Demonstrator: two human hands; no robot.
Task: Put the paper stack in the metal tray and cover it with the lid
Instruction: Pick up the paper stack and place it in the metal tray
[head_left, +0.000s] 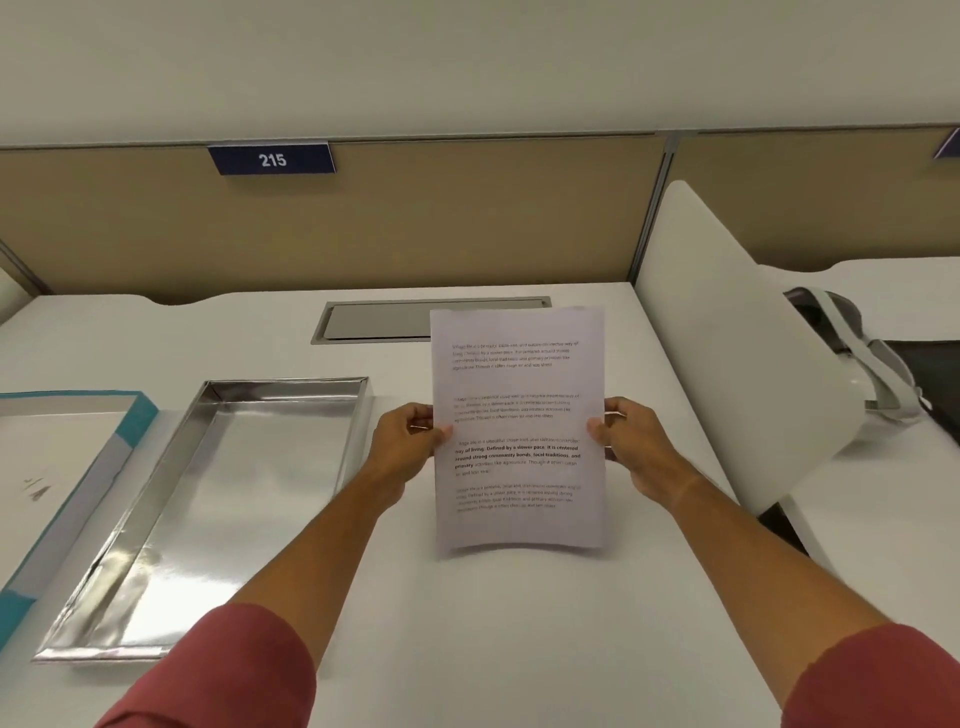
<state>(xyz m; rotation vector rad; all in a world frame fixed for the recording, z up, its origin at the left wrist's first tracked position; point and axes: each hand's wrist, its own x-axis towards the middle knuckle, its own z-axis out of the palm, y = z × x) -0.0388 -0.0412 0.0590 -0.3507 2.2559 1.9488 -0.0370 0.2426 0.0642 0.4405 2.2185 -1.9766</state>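
Note:
A white paper stack with printed text is held upright above the desk, its lower edge close to the desktop. My left hand grips its left edge and my right hand grips its right edge, thumbs on the front page. The shiny metal tray lies empty on the desk to the left of the paper. Further left, the lid, teal-edged with a grey inside, lies upturned and is partly cut off by the frame.
A grey cable hatch is set into the white desk behind the paper. A white divider panel stands at the right, with a white headset beyond it. A beige partition closes the back.

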